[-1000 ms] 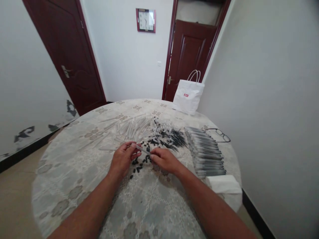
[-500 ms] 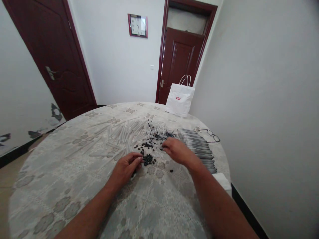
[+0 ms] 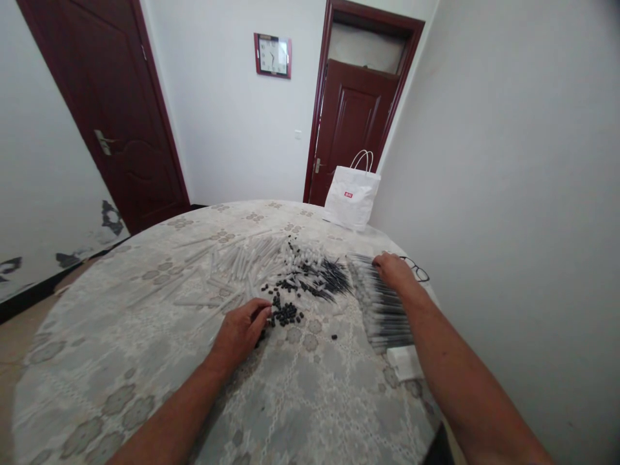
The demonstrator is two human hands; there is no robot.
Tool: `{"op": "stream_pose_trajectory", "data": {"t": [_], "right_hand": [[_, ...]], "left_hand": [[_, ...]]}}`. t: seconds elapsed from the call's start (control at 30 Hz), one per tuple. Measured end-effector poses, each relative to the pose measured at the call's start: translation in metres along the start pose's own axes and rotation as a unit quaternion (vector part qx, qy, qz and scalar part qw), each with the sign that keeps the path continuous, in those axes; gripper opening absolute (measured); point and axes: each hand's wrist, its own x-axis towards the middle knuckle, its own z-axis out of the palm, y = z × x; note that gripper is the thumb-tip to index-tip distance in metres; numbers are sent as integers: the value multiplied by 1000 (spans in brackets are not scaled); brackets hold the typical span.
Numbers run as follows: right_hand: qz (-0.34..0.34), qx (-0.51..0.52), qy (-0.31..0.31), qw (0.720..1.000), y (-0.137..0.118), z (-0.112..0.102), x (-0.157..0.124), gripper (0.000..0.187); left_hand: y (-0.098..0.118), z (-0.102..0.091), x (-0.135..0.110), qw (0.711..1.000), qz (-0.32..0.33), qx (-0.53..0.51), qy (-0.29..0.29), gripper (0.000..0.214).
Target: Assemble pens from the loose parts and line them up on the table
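Note:
My left hand (image 3: 242, 328) rests on the table with thumb and fingers closed together, at the left edge of a pile of small black plugs (image 3: 287, 314). What it pinches, if anything, is too small to tell. My right hand (image 3: 394, 271) is closed at the far end of a row of assembled pens (image 3: 382, 307), its fingertips touching or just above them; anything between them is hidden. Left of that row lie dark thin refills with pale ends (image 3: 334, 276). Clear pen tubes (image 3: 247, 255) are strewn behind my left hand.
A white paper bag (image 3: 352, 197) stands at the table's far edge. Eyeglasses (image 3: 417, 270) lie beyond my right hand. A white box (image 3: 405, 363) sits at the near end of the pen row. One black plug (image 3: 334, 336) lies apart on the patterned tablecloth (image 3: 310, 400).
My right hand has moved right, from the refills to the far end of the pen row. My left hand stays beside the black plugs. The view has shifted slightly.

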Motion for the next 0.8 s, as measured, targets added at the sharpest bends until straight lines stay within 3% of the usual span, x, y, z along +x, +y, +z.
{"op": "stream_pose_trajectory", "data": {"t": [0.2,0.3,0.4,0.6,0.8], "right_hand": [[14,-2,9,1000,-4,7,-4,33],[3,19,38,999,-20,4,-9,33],[-50,71,49,995,-55,0,-17,31],[-181,119,-37,976,-153,-7,-31,28],[-216,91,-56,971,-214,3,-23,28]], "left_hand": [[-1,-4,2,999,-14,-2,34,28],[0,-8,2,998,-28,9,63,28],[-1,-10,3,994,-36,30,98,28],[-12,-11,6,989,-55,55,124,27],[-19,-11,7,987,-56,44,141,28]]}}
